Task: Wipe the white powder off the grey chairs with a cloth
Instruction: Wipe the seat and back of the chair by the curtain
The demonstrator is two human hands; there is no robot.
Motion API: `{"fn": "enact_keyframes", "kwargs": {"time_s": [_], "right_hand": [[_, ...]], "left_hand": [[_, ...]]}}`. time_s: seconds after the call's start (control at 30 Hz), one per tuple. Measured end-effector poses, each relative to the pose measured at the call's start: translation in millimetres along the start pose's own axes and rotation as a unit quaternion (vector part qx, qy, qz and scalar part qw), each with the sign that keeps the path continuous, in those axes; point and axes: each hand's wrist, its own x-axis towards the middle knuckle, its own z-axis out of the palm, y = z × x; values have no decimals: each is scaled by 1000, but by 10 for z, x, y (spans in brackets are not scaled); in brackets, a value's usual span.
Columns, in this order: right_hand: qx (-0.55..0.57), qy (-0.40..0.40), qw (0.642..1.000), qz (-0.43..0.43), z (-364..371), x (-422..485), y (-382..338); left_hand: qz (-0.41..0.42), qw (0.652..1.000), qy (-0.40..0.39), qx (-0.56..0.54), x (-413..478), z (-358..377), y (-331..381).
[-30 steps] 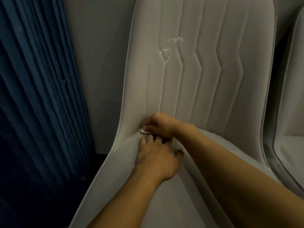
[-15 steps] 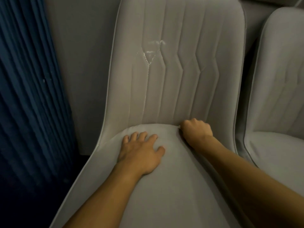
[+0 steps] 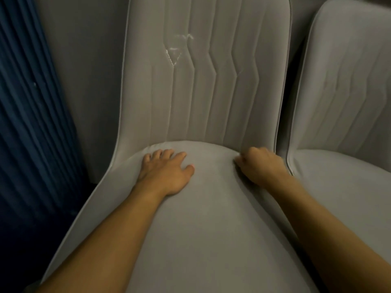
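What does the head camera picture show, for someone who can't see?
A person's left hand lies flat on a padded grey fabric chair seat while the curled right hand sits at the seat-back crease. White powder streaks mark its backrest. A second grey chair stands beside.

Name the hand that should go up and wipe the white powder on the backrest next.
Right. The right hand is curled at the back of the seat, probably round the cloth, which is hidden. The left hand lies flat on the seat, bracing. The powder sits high on the backrest.

Dark blue pleated curtain (image 3: 31, 127), plain grey wall (image 3: 88, 77) beside it
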Motion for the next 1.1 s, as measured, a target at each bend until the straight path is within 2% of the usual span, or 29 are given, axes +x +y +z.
{"fn": "enact_keyframes", "kwargs": {"time_s": [0.13, 0.23, 0.33, 0.4, 0.5, 0.57, 0.63, 0.7, 0.77, 0.83, 0.9, 0.93, 1.0, 1.07, 1.1], "right_hand": [[23, 31, 998, -56, 25, 221, -111], [-26, 19, 999, -15, 56, 215, -50], [-18, -22, 999, 32, 82, 47, 30], [-25, -28, 999, 21, 24, -130, 50], [-43, -43, 997, -47, -116, -467, -138], [7, -53, 989, -140, -174, -749, -431], [98, -66, 960, -253, -209, -988, -782], [143, -81, 937, -309, -187, -1030, -1033], [142, -56, 951, -269, -136, -846, -1151], [142, -40, 973, -180, -63, -656, -1175], [130, -26, 974, -181, -9, -670, -1261], [129, -21, 966, -222, 1, -755, -1332], [168, -24, 927, -335, -45, -1006, -1476], [218, -76, 878, -420, -120, -1171, -1558], [227, -98, 869, -428, -135, -1136, -1579]], "left_hand": [[2, 1000, 12, 5, -19, -3, -15], [2, 1000, 16, -2, -13, -10, -12], [-1, 1000, 6, -9, -20, -11, -3], [-2, 1000, 11, -15, -22, 8, 7], [-14, 999, 12, -33, 33, -25, -1], [-27, 997, -24, -71, 105, -106, -72], [8, 993, -60, -101, 135, -193, -208], [72, 985, -69, -139, 81, -256, -334], [121, 977, -52, -169, -81, -300, -457], [142, 978, 24, -151, -257, -349, -660], [138, 983, 46, -107, -407, -395, -983], [137, 985, 37, -101, -463, -392, -1148], [132, 981, 23, -141, -556, -321, -1334], [119, 967, 51, -218, -625, -212, -1340], [108, 961, 70, -244, -646, -175, -1315]]}}
